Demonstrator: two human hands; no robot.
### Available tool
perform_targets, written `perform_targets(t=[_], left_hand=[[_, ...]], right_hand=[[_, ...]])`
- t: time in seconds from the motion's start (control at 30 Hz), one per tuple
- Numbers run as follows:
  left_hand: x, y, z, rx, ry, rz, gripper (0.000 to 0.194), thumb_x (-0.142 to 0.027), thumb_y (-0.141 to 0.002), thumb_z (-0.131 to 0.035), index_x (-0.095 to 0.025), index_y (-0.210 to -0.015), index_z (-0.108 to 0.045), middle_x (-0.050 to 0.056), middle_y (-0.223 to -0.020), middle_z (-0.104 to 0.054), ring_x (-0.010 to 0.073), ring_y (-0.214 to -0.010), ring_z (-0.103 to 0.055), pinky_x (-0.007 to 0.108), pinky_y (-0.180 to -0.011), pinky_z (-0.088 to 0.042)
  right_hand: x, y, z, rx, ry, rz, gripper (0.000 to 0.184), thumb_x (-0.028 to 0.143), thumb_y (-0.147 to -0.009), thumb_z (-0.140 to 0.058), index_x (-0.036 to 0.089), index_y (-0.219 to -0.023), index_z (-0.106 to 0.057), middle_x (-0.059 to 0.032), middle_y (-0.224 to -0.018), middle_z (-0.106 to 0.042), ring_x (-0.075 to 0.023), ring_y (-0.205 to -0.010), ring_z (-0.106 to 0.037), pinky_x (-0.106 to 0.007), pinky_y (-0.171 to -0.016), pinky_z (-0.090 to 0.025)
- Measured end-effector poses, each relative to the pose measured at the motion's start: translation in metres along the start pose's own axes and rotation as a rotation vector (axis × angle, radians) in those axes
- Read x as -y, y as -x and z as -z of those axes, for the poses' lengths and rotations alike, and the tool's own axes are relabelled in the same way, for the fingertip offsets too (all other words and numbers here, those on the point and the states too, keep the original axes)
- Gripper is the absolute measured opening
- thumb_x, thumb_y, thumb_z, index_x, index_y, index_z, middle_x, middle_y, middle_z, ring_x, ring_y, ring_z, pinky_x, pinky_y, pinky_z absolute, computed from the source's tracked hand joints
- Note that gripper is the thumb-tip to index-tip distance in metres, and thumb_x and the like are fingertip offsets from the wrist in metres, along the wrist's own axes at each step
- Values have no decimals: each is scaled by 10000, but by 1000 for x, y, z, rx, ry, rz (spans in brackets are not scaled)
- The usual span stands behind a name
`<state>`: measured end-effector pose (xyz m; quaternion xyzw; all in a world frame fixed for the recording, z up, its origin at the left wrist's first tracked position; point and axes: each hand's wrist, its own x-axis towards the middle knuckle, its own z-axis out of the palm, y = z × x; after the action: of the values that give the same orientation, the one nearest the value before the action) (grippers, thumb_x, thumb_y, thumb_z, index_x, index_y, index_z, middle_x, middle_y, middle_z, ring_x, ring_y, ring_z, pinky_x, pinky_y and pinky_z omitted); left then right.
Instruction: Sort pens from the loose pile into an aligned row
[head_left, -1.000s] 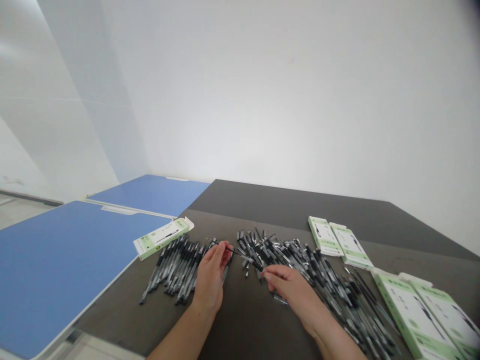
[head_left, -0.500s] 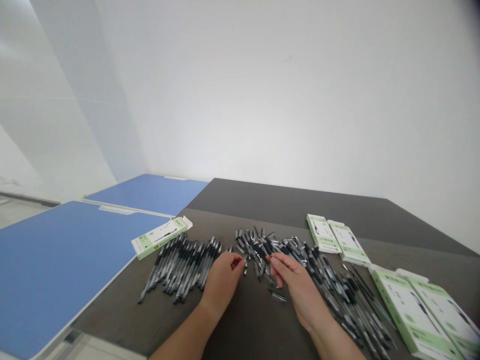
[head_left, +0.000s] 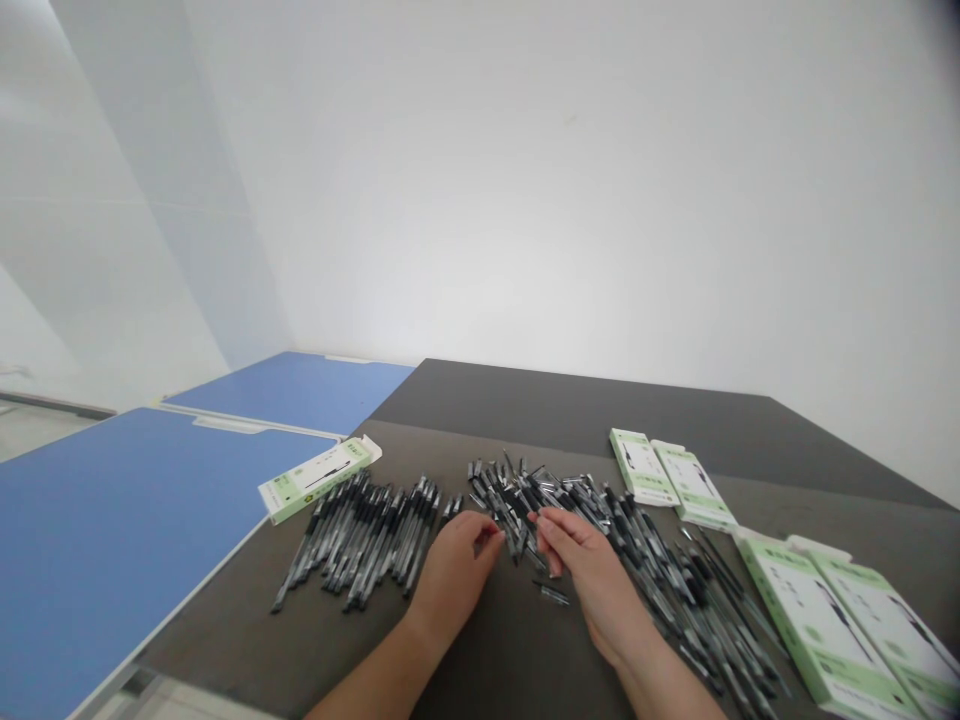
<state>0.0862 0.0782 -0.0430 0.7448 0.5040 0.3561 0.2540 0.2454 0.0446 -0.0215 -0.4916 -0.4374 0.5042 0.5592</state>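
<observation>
On a dark tabletop [head_left: 570, 410], a person's left hand [head_left: 454, 575] rests loosely curled just beside a jumbled pile of black pens [head_left: 517, 505], while the right hand [head_left: 589, 585], half closed, touches the pile; whether either grips a pen cannot be told. A neater row of pens [head_left: 360, 540] lies leftward, near a green-and-white box [head_left: 319, 480].

Dark tabletop [head_left: 517, 650] runs up to piled black pens [head_left: 645, 570], which block passage forward.
</observation>
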Motion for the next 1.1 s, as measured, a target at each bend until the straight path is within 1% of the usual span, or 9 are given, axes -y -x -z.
perform_targets(t=[0.13,0.2,0.3,0.37,0.47,0.6,0.8,0.97,1.1], left_hand=[[-6,-4,7,-45,465,192,187,-361,-776,-565,-180,-783,-614,6,-740,-629,157,-718,-567,264,-692,-431],[-8,-5,7,-75,688,273,206,-356,-737,-622,-166,-815,-624,2,-738,-636,143,-721,-572,250,-706,-439],[-7,-6,7,-112,1001,385,295,-312,-695,-683,-151,-938,-640,26,-804,-673,124,-737,-596,243,-746,-460],[-7,-6,7,-139,1157,425,308,-282,-689,-702,-143,-958,-646,49,-847,-689,112,-739,-612,238,-769,-476],[-5,-7,8,-165,1325,456,219,-235,-704,-703,-146,-896,-649,63,-886,-698,101,-739,-631,229,-777,-501],[-1,-8,10,-141,1473,478,128,-201,-742,-672,-157,-857,-635,55,-952,-688,109,-799,-643,225,-772,-524],[2,-8,9,-91,1604,492,86,-196,-768,-651,-166,-848,-635,14,-895,-669,77,-730,-622,198,-714,-525],[0,-4,7,-36,1575,466,132,-237,-768,-654,-166,-877,-631,26,-909,-656,96,-767,-620,219,-730,-521],[0,-5,6,-64,1540,472,130,-236,-752,-669,-172,-859,-630,6,-883,-648,80,-737,-609,202,-714,-516]], right_hand=[[5,2,-4,-27,-6,-5,275,434,-737,-627,163,-695,-601,35,-581,-508,-80,-477,-359,-236,-510,-295],[6,3,-5,-44,-3,-7,284,439,-722,-638,156,-726,-616,32,-581,-516,-81,-471,-358,-234,-498,-290],[5,4,-6,-39,18,-16,307,447,-714,-639,150,-789,-636,27,-587,-530,-84,-471,-370,-229,-486,-284],[3,3,-6,-24,45,-29,326,458,-716,-632,153,-830,-646,27,-591,-533,-89,-472,-376,-229,-482,-283],[-2,3,-7,-3,117,-37,318,452,-734,-609,164,-862,-656,26,-603,-534,-100,-487,-393,-233,-492,-302],[-7,5,-10,32,256,18,249,401,-755,-584,179,-834,-667,19,-628,-546,-121,-542,-443,-242,-525,-331],[-13,6,-13,28,374,71,233,368,-743,-582,182,-846,-678,-7,-672,-610,-176,-669,-543,-280,-637,-402],[-13,6,-13,32,410,108,234,372,-747,-571,189,-828,-693,-21,-696,-641,-197,-702,-567,-302,-679,-423],[-12,6,-13,15,425,117,227,366,-747,-574,192,-824,-698,-26,-701,-650,-202,-700,-574,-310,-690,-429]])
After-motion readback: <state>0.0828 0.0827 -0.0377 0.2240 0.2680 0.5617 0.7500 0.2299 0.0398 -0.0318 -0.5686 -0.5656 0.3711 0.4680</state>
